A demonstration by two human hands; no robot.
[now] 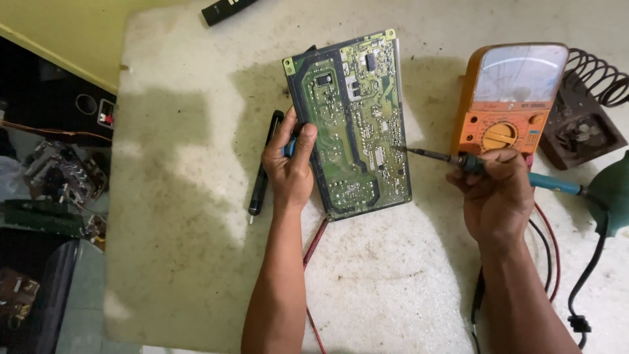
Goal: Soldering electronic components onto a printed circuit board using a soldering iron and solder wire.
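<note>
While the left hand (pixel 288 164) steadies the circuit board (pixel 350 121), the right hand (pixel 495 190) holds the soldering iron (pixel 458 160)

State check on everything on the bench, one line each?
Circuit board: solder side up, flat on the table.
Soldering iron: tip at the board's right edge.
Right hand: gripping the iron.
Left hand: steadying the board's left edge.
Analog multimeter: lying face up.
Black pen-shaped tool: lying unheld.

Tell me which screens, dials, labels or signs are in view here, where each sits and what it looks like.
Analog meter: on the table past the right hand, an orange case with a pale, glossy window on top.
Round selector dial: on the meter's lower half, orange, ringed by small markings.
Small white label: on the green circuit board, near its right edge.
</note>
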